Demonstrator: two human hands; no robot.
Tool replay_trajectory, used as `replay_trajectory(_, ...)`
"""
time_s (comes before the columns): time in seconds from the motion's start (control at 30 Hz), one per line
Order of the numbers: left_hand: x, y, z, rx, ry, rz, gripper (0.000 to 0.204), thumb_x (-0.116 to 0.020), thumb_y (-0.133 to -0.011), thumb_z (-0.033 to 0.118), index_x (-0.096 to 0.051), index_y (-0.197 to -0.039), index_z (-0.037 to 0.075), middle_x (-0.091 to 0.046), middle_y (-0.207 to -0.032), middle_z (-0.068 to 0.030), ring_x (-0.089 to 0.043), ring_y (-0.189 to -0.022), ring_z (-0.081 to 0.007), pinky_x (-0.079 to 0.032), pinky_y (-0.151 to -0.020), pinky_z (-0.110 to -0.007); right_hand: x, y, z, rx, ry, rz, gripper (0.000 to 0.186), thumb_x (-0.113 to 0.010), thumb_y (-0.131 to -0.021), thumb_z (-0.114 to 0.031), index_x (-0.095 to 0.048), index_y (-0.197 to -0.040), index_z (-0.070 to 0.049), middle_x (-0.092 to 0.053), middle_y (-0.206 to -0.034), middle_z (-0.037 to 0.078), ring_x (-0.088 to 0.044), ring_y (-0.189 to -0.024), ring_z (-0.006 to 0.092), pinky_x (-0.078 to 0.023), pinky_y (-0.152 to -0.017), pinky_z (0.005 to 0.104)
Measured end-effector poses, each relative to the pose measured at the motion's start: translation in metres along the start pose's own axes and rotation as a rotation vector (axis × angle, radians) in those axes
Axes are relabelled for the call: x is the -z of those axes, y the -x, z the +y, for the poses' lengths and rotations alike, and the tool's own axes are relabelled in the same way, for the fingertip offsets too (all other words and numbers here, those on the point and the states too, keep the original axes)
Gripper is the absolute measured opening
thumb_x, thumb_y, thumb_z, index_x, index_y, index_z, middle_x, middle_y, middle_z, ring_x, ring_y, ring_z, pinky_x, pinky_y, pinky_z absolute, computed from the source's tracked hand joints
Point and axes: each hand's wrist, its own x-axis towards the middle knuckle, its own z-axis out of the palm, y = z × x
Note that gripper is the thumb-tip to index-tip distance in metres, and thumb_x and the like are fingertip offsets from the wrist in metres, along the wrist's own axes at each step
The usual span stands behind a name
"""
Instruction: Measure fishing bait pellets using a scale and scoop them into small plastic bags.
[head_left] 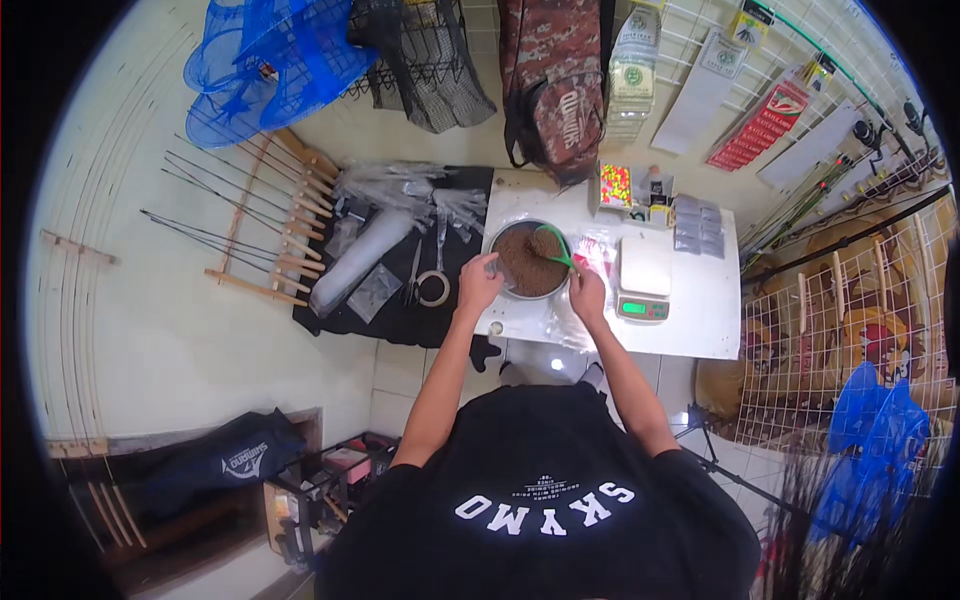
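Observation:
A round metal bowl (494,240) of brown, crumbly powder (527,276) stands on the white table in front of me. My right hand (588,292) is closed around the handle of a green scoop (560,258). The scoop's head is over the bowl and carries a heap of the same brown powder. At the bowl's left rim, my left hand (480,284) pinches what looks like a small clear plastic bag (503,273). Its opening is hard to make out. Flat clear bags (568,322) lie beside the bowl, partly beneath my right hand.
A white digital scale (645,270) stands right of the bowl. Behind it are a box of bright pellets (615,187) and several filled grey packets (698,226). Left, a black cloth (462,262) bears a plastic roll (365,262), a tape roll (434,289) and scissors (412,280).

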Motion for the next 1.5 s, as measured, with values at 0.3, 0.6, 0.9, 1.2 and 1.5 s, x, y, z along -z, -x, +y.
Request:
replay_trajectory(0.3, -0.005, -0.005, 0.008, 0.062, -0.073, -0.082, 0.04, -0.066, -0.069, 0.007, -0.065, -0.109, 0.004, -0.064, -0.103, -0.0165, -0.068, -0.075, -0.0261, -0.052, -0.073, -0.036, -0.007, 0.006, -0.002, -0.044, -0.226, -0.051, 0.027, -0.054, -0.088, -0.016, -0.064, -0.111, -0.005, -0.065, -0.09, 0.022, -0.064, -0.078, 0.0345, -0.049, -0.072, 0.0397)
replay_trajectory(0.6, -0.013, -0.009, -0.001, 0.068, -0.052, -0.104, 0.043, -0.066, -0.067, 0.008, -0.065, -0.11, 0.003, -0.064, -0.107, -0.0161, -0.067, -0.074, -0.0238, -0.053, -0.075, -0.035, -0.003, 0.006, 0.0, -0.014, -0.265, -0.062, 0.028, -0.055, -0.09, -0.017, -0.063, -0.115, -0.005, -0.064, -0.074, 0.017, -0.054, -0.057, 0.0214, -0.044, -0.057, 0.0335)
replay_trajectory(0.9, -0.015, -0.011, -0.003, -0.002, -0.01, -0.176, 0.049, -0.068, -0.065, 0.007, -0.062, -0.113, 0.0, -0.061, -0.112, -0.0179, -0.068, -0.07, -0.0219, -0.053, -0.073, -0.033, 0.028, 0.013, -0.009, -0.026, -0.18, -0.173, 0.026, -0.059, -0.089, -0.019, -0.066, -0.11, -0.007, -0.056, -0.062, 0.015, -0.043, -0.05, 0.0174, -0.039, -0.052, 0.0335)
replay_trajectory(1.2, -0.029, -0.015, -0.006, -0.023, 0.073, -0.262, 0.051, -0.067, -0.064, 0.001, -0.059, -0.114, -0.007, -0.058, -0.117, -0.0198, -0.068, -0.071, -0.0214, -0.054, -0.071, -0.029, 0.049, 0.018, -0.014, 0.047, -0.205, -0.252, 0.026, -0.059, -0.088, -0.021, -0.067, -0.108, -0.007, -0.062, -0.072, 0.019, -0.058, -0.059, 0.0309, -0.046, -0.06, 0.0386)
replay_trajectory(1.5, -0.031, -0.016, 0.004, -0.089, 0.056, -0.222, 0.05, -0.067, -0.064, 0.002, -0.061, -0.113, -0.006, -0.056, -0.12, -0.0204, -0.069, -0.078, -0.0222, -0.054, -0.069, -0.028, 0.058, 0.012, -0.009, 0.134, -0.04, -0.312, 0.025, -0.057, -0.087, -0.018, -0.067, -0.109, -0.009, -0.063, -0.077, 0.021, -0.059, -0.064, 0.0335, -0.047, -0.064, 0.0404)
